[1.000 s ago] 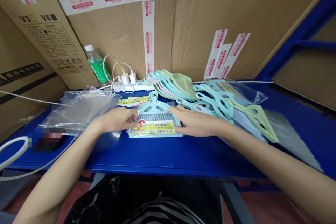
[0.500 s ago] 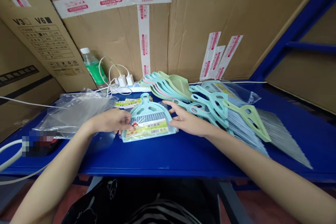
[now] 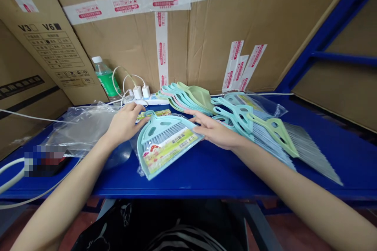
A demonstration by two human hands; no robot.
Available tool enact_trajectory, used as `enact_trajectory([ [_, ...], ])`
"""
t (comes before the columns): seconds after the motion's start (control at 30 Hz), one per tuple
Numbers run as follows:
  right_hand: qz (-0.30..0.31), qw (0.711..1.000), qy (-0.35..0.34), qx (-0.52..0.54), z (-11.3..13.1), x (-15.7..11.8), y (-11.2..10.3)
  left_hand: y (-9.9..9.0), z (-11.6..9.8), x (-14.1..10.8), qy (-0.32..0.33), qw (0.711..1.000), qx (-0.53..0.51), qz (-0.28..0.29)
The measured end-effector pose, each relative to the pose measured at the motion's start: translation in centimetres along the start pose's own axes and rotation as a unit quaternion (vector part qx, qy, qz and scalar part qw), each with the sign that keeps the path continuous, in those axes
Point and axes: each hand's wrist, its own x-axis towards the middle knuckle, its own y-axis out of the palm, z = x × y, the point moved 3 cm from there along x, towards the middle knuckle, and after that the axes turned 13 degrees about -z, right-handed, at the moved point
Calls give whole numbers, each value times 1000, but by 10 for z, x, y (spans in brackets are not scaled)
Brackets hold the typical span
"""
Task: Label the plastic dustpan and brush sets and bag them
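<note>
The left hand (image 3: 125, 123), fingers open, and the right hand (image 3: 212, 131), spread wide, flank a pale-teal plastic dustpan-and-brush set (image 3: 165, 147) in clear wrap, lying tilted at centre on a blue metal surface (image 3: 188, 176), right fingertips (image 3: 203, 128) at its edge; pastel plastic dustpans (image 3: 185, 100) stack at 12 o'clock.

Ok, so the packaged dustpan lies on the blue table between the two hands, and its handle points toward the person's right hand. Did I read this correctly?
Not quite: the handle of the packaged dustpan points toward the left hand, not the right hand, as the head view shows. The rest stands: it lies on the blue table between the hands.
</note>
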Motion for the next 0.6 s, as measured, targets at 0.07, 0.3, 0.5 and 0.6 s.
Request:
enact_trajectory([
  [0.07, 30, 999, -10, 21, 2, -2, -3, 5, 1, 0, 20, 1000, -18, 11],
  [0.3, 56, 997, -16, 53, 7, -5, -12, 11, -10, -3, 47, 959, -233, 152],
  [0.5, -56, 993, -79, -69, 15, -1, -20, 13, -13, -6, -63, 909, -362, 195],
  [0.6, -140, 957, -173, -185, 17, 1, -22, 21, -16, -10, -101, 885, -392, 231],
])
